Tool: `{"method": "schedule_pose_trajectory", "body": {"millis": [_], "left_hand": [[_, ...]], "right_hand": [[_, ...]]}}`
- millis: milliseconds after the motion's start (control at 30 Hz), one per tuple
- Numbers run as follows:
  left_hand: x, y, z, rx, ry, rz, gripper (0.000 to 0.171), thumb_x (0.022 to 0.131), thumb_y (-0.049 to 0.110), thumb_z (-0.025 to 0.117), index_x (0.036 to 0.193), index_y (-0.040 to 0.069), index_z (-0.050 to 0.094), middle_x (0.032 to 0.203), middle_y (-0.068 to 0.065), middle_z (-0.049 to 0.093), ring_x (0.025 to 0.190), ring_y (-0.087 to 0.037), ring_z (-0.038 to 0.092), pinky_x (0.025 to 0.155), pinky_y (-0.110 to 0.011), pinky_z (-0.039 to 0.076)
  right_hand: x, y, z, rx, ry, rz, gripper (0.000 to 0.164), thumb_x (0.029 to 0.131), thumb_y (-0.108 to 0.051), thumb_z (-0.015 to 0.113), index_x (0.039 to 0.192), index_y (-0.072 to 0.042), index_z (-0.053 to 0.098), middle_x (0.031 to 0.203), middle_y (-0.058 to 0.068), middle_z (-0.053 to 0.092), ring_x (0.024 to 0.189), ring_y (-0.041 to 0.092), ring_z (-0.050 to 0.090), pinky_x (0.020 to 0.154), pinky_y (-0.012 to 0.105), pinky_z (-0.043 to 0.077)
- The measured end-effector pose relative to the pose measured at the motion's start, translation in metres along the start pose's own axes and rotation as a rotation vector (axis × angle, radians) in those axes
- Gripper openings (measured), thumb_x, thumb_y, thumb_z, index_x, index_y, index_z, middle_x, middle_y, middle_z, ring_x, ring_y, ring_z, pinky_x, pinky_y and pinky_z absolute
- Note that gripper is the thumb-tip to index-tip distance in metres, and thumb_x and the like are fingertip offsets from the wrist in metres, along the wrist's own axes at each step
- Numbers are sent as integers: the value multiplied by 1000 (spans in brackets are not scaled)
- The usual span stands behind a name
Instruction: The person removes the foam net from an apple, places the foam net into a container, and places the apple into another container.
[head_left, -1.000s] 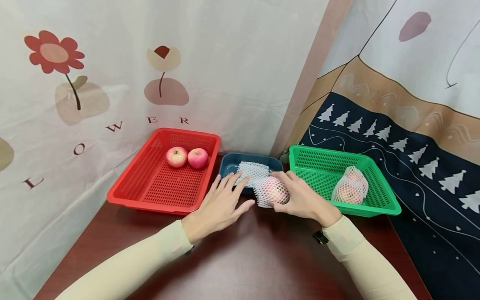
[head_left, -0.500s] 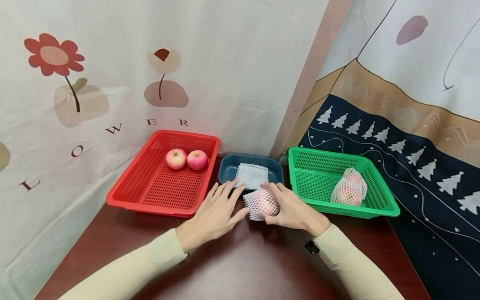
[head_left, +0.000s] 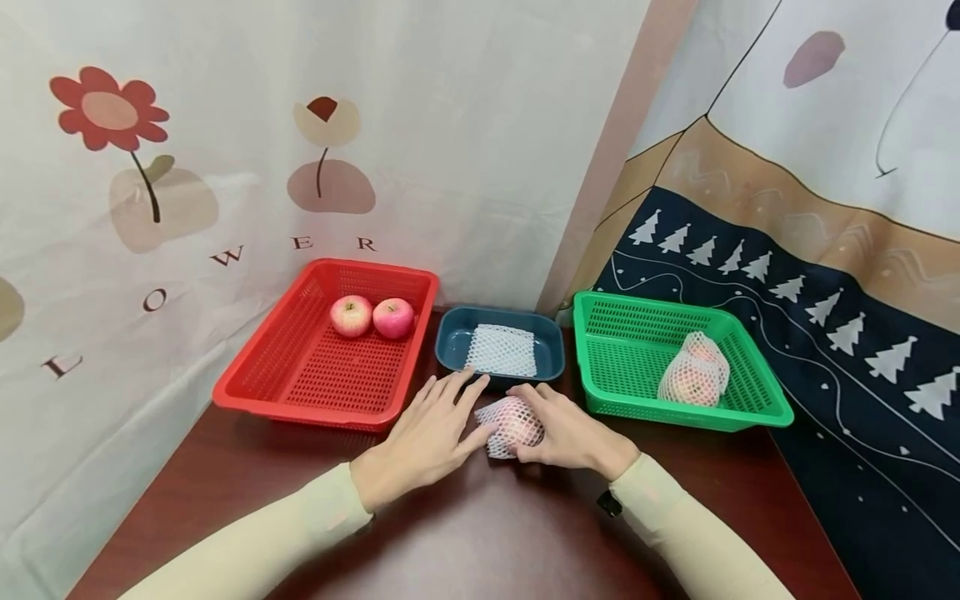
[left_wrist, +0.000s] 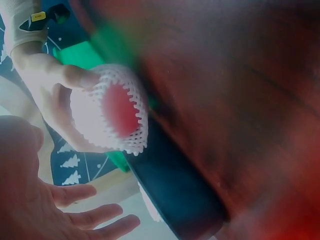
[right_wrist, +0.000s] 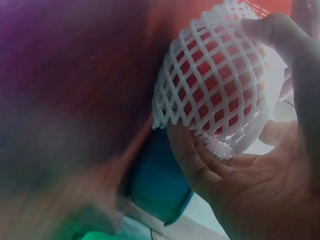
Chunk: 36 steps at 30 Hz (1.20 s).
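My right hand (head_left: 573, 433) grips a red apple (head_left: 521, 423) sleeved in a white foam net, thumb on the near side and fingers round the far side. The net's mouth points left; the left wrist view shows bare red skin of the apple (left_wrist: 120, 110) inside it. Beside that mouth my left hand (head_left: 420, 437) is spread with straight fingers, its thumb right at the net's edge. Just behind the hands, a flat white foam net (head_left: 502, 350) lies in a dark blue tray (head_left: 453, 337).
At the left, a red basket (head_left: 300, 375) holds two bare apples (head_left: 372, 317). On the right stands a green basket (head_left: 618, 367) with net-wrapped apples (head_left: 693, 375) in it. All rest on a dark red-brown table (head_left: 480, 542), backed by printed curtains (head_left: 465, 150).
My right hand has brought the netted apple away from the blue tray, nearer and to the left, beside my left hand. The left hand has shifted slightly, still spread.
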<state>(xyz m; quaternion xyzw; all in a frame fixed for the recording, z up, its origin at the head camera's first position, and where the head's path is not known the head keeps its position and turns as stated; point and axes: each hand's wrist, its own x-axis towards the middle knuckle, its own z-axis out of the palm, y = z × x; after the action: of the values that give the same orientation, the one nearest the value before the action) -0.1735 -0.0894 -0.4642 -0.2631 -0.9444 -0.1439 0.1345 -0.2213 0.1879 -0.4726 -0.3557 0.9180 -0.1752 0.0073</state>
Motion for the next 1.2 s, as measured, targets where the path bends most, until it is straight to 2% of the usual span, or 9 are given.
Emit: {"method": "schedule_pose_trajectory", "body": {"millis": [200, 300, 433, 733, 967, 1200], "left_hand": [[-5, 1, 2, -19, -15, -15, 74, 116, 59, 63, 170, 9, 57, 174, -22, 57, 156, -45, 61, 132, -69, 48], [-5, 0, 2, -24, -35, -25, 74, 116, 59, 62, 171, 9, 56, 175, -22, 57, 157, -44, 60, 133, -68, 48], [-7, -1, 2, -34, -55, -33, 74, 117, 59, 61, 171, 9, 56, 175, -22, 57, 158, -44, 60, 133, -67, 48], [-9, -5, 5, -51, -63, -39, 73, 117, 57, 63, 170, 9, 57, 173, -23, 58, 154, -46, 63, 130, -66, 51], [-13, -9, 5, -66, -51, -50, 72, 116, 56, 66, 170, 10, 57, 173, -22, 59, 151, -47, 65, 125, -68, 54], [-21, -14, 8, -116, -48, -73, 68, 115, 53, 67, 168, 12, 59, 171, -19, 62, 149, -43, 68, 119, -65, 59]], "right_hand": [[-2, -2, 3, 26, -18, 36, 83, 97, -50, 90, 164, -13, 57, 135, 15, 70, 116, 25, 72, 97, 45, 66], [-3, -3, 3, 28, -33, 65, 86, 98, -54, 90, 168, -18, 55, 138, 14, 68, 116, 25, 71, 98, 46, 65], [-4, -5, 4, 11, -45, 82, 92, 98, -62, 90, 174, -25, 52, 146, 11, 65, 124, 25, 67, 102, 48, 65], [-6, -10, 1, -10, -24, 34, 104, 94, -65, 93, 178, -24, 48, 157, 10, 62, 137, 30, 67, 111, 54, 63], [-2, -4, -5, 15, -17, -49, 107, 91, -55, 99, 179, -24, 46, 168, 6, 56, 151, 29, 60, 121, 53, 60], [2, -1, -1, 69, -77, -106, 103, 90, -38, 103, 176, -22, 49, 171, 4, 55, 154, 25, 59, 124, 51, 60]]}}
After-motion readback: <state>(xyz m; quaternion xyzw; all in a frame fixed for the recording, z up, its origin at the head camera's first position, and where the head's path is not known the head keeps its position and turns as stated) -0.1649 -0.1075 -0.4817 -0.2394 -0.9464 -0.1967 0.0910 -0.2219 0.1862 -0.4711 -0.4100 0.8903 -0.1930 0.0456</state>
